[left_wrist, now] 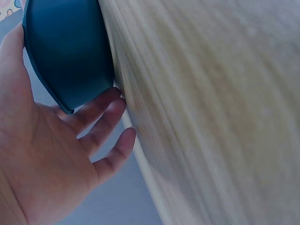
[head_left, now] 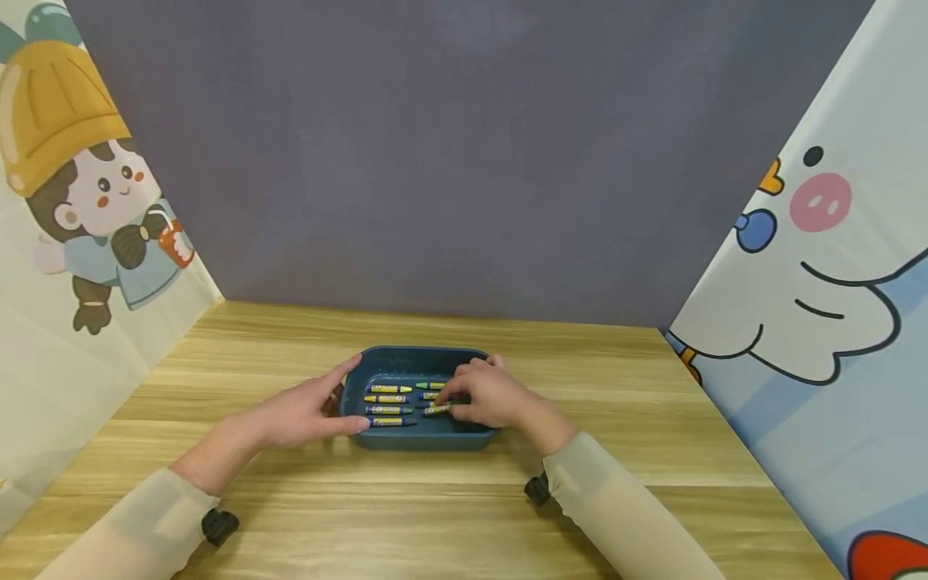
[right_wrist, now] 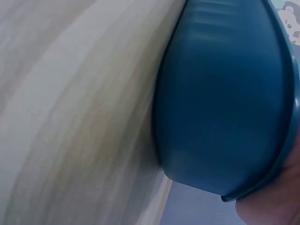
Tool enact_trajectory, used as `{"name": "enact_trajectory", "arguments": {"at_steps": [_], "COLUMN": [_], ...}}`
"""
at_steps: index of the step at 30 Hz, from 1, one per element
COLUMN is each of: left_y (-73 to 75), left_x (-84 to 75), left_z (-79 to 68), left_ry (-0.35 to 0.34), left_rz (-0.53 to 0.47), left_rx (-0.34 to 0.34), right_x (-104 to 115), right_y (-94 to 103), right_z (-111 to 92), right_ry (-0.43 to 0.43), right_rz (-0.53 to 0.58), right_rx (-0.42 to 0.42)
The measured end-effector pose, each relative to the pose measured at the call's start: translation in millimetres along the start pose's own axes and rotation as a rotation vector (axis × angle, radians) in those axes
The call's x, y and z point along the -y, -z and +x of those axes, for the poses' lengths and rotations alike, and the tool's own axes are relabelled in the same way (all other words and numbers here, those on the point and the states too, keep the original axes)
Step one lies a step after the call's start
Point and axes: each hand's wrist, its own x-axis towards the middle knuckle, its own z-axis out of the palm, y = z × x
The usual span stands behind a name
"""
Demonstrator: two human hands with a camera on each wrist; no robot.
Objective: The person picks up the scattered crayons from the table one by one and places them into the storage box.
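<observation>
A dark blue plastic box (head_left: 428, 442) sits on the table with two columns of crayons in yellow-and-blue wrappers. In the left column lie a yellow crayon (head_left: 390, 389), an orange crayon (head_left: 387, 399) and others nearer the front. A green crayon (head_left: 431, 386) tops the right column. My left hand (head_left: 308, 411) holds the box's left end, thumb at the front rim and forefinger toward the back corner. My right hand (head_left: 487, 393) reaches over the right rim and pinches a crayon (head_left: 436, 410) low inside; its fingers hide part of that column.
The box stands on a wood-grain table (head_left: 435, 515). A grey panel (head_left: 435, 161) rises behind the table, with cartoon-printed sheets (head_left: 43, 354) on both sides. Each sleeve has a small black device (head_left: 220, 527) at the cuff.
</observation>
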Motion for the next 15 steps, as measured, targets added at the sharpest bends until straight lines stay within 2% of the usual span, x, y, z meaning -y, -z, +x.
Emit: {"name": "enact_trajectory", "arguments": {"at_steps": [15], "left_y": [0.5], "left_x": [-0.5], "left_z": [-1.1], "left_ry": [-0.019], "left_rz": [-0.011], "left_rx": [-0.006], "right_x": [3.4], "right_y": [-4.5], "right_z": [5.0], "right_ry": [-0.009], "right_rz": [-0.07], "right_rx": [0.02]}}
